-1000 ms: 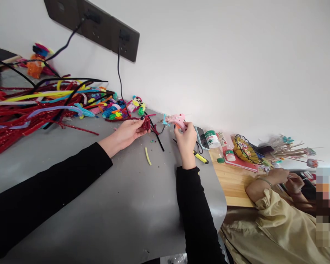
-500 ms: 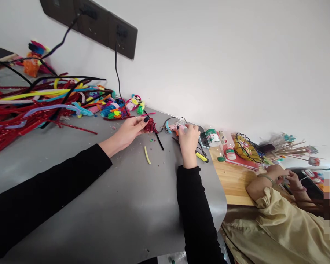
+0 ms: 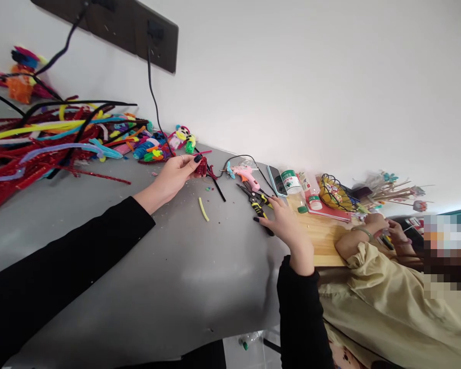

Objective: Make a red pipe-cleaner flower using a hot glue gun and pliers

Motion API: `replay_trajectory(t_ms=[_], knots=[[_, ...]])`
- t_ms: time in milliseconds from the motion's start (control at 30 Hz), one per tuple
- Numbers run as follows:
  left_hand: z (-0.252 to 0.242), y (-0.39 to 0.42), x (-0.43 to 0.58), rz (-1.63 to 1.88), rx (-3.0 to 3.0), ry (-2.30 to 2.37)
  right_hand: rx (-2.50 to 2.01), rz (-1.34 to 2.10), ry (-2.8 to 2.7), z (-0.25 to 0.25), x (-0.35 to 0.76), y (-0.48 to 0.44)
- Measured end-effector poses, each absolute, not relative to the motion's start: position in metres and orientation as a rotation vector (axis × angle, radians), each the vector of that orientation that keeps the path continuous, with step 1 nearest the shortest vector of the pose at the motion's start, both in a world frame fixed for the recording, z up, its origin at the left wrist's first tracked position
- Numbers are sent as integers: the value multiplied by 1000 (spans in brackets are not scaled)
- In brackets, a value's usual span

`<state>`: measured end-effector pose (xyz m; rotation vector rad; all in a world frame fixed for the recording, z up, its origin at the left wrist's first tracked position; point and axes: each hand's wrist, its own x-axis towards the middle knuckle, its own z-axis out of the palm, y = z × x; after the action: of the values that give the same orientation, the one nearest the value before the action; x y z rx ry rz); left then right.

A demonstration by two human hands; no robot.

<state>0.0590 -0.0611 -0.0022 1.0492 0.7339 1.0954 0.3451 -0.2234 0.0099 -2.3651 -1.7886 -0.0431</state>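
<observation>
Between thumb and fingers, my left hand [image 3: 171,179] pinches a dark red, glittery bundle of coiled pipe cleaner [image 3: 202,166] above the grey table. My right hand [image 3: 288,220] is at the handles of black-and-yellow pliers [image 3: 257,205], thumb and fingers apart on either side of them. The pliers lie on the table with their jaws pointing up and left. Just beyond them rests a pink glue gun [image 3: 248,174] with a blue tip. A short black pipe cleaner [image 3: 218,190] and a pale yellow piece [image 3: 203,209] lie near my left hand.
Many coloured pipe cleaners [image 3: 42,146] are heaped at left, beside small pipe-cleaner figures [image 3: 182,137]. A phone [image 3: 276,180], a bottle [image 3: 292,184] and a wire basket [image 3: 332,192] stand at right. A co-worker's arm [image 3: 355,243] rests on the wooden table. Cables hang from wall sockets [image 3: 157,46].
My right hand has moved from over the glue gun, down and right to the pliers' handles, uncovering the glue gun. My left hand still holds the red bundle. The view has shifted slightly.
</observation>
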Motion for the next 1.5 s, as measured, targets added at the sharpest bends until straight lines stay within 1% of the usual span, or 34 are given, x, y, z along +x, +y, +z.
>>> replay_trajectory(t_ms=[133,233,400,467,567,633,700,800,867,933,1067,1167,1267,1400,1500], knots=[[-4,-63,56,1106,1121,782,-2425,-145,-1806,12,345,-236],[-7,-64,51,1128,1199,819,-2453,-117,-1829,14,341,-234],[-14,-80,43,1216,1409,884,-2277,-164,-2039,7,334,-216],[-17,-95,40,1242,1439,897,-2270,-93,-2003,9,334,-209],[-23,-125,32,1249,1409,901,-2238,76,-1978,26,340,-208],[-27,-145,25,1241,1372,912,-2190,266,-1901,44,346,-217],[-31,-163,17,1244,1332,927,-2074,558,-1766,61,349,-237],[-36,-182,8,1253,1272,923,-1849,1016,-1275,71,335,-281],[-38,-191,5,1243,1240,915,-1605,1141,-976,62,311,-312],[-39,-197,4,1229,1211,905,-1305,1336,-841,41,277,-337],[-41,-204,1,1222,1187,881,-978,1536,-553,-5,210,-359],[-42,-208,-3,1198,1222,903,-878,1518,-507,-19,180,-356],[-41,-213,-6,1174,1263,920,-832,1390,-532,-12,168,-350],[-38,-215,-6,1174,1315,951,-980,1324,-642,3,166,-347],[-37,-216,-5,1184,1343,956,-1055,1274,-698,1,164,-349]])
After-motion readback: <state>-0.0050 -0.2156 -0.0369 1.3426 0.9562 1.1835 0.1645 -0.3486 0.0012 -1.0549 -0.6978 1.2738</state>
